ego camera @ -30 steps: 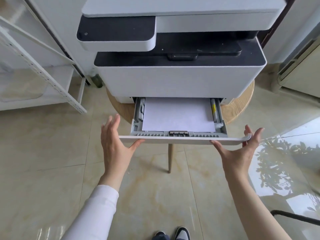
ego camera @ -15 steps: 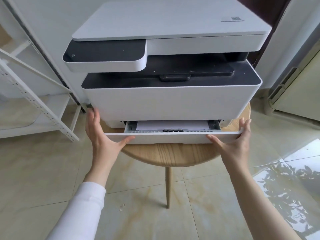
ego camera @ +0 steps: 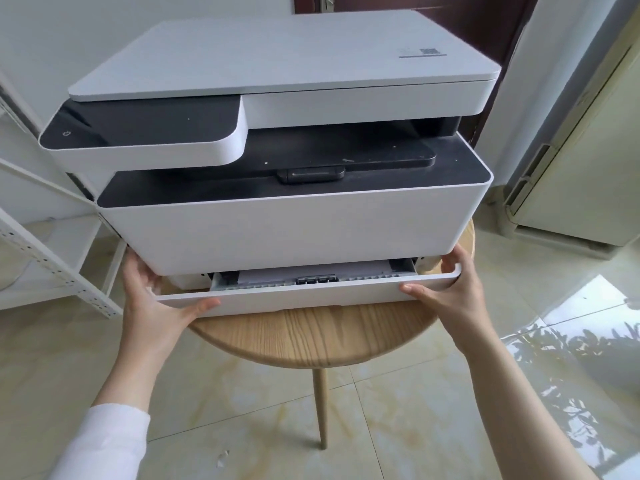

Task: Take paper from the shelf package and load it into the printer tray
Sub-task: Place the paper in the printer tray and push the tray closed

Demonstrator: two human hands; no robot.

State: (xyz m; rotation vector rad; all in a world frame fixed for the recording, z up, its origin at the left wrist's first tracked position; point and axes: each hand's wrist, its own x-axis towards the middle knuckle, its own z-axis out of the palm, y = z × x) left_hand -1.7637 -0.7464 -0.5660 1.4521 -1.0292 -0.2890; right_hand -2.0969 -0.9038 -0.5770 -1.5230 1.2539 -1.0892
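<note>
On the far left, a white metal shelf (ego camera: 52, 265) stood against the wall, and no paper package could be made out on it. Next to it, the left hand (ego camera: 152, 299) came out of a white sleeve (ego camera: 104, 441) and held the left end of the printer tray (ego camera: 304, 295). Its thumb lay flat on the tray's white front, and its fingers curled around the corner, up beside the big white printer (ego camera: 294, 223). So that hand was wrapped on the tray, not let go. The tray was almost all the way in, with only a thin strip sticking out under the printer. In that strip, a bit of white paper (ego camera: 311, 270) showed, lying flat inside the tray, behind the grey front rail. The paper sat in the middle, between the two hands, and neither hand touched it. The printer and tray rested on a round wooden table (ego camera: 311, 337) with a thin leg, on a shiny tile floor (ego camera: 433, 410). Further right, the right hand (ego camera: 453, 289) held the other end of the tray the same way, thumb on the front and fingers hooked around the corner. Past that hand, on the far right, a pale cream cabinet (ego camera: 581, 174) stood on the floor.
</note>
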